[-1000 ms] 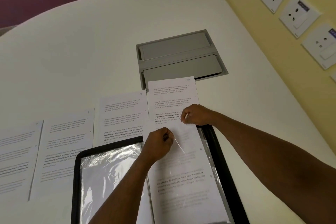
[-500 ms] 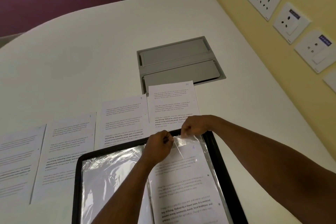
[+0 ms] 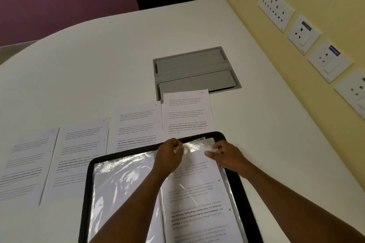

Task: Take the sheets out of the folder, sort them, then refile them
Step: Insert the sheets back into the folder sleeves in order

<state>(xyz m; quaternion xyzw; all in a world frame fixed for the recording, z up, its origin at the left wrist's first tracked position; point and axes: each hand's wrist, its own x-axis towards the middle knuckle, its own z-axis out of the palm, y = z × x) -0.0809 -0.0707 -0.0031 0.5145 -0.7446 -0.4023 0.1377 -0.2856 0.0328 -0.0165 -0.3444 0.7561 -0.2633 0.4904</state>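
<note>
Folder [image 3: 244, 187] lies open on white surface [image 3: 98, 75], black-edged, clear sleeves showing. Left hand [image 3: 169, 156] pinches top edge of right-side plastic sleeve [image 3: 194, 147]; right hand [image 3: 227, 156] pinches same edge further right. Printed sheet [image 3: 197, 203] sits in that sleeve, apparently fully inserted. Four more sheets [image 3: 136, 124] lie in a row beyond the folder.

White table [image 3: 98, 69], four printed sheets [image 3: 136, 124] perhaps, open black folder [image 3: 87, 183]
</note>
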